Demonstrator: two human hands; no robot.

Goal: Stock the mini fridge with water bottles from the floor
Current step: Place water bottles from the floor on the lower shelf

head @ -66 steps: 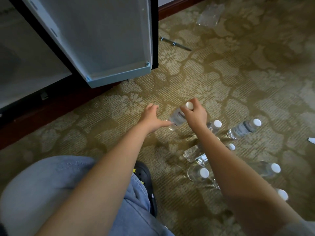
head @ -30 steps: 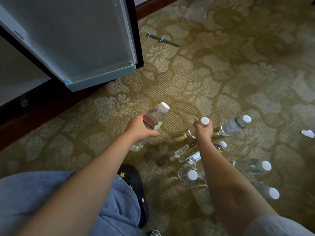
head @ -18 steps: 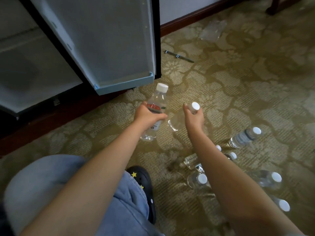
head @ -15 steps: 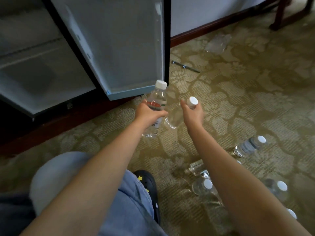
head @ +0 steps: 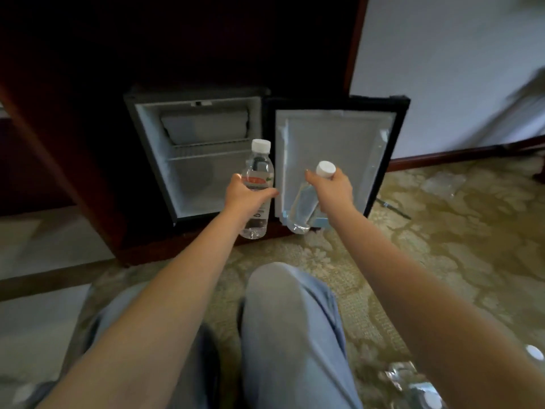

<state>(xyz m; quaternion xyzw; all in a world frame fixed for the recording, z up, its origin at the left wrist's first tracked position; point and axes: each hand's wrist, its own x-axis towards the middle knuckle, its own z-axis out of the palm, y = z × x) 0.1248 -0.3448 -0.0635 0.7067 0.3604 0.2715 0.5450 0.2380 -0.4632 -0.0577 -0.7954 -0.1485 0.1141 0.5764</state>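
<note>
Your left hand (head: 244,196), curled round an upright bottle (head: 259,168), sits nearest the cavity of the open mini fridge (head: 191,178); your right hand (head: 333,190) pinches the neck of a second bottle (head: 303,208), which hangs tilted before the door (head: 339,149).

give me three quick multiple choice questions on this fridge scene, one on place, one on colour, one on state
1. The bottle in the left hand is held: A) before the open fridge B) on a chair C) in a box.
2. Its cap is: A) blue B) white C) red.
3. The fridge door is: A) shut B) barely ajar C) wide open.
Answers: 1 A, it is upright before the fridge's inside; 2 B, the cap is plain white; 3 C, the door's inner side faces the camera.
</note>
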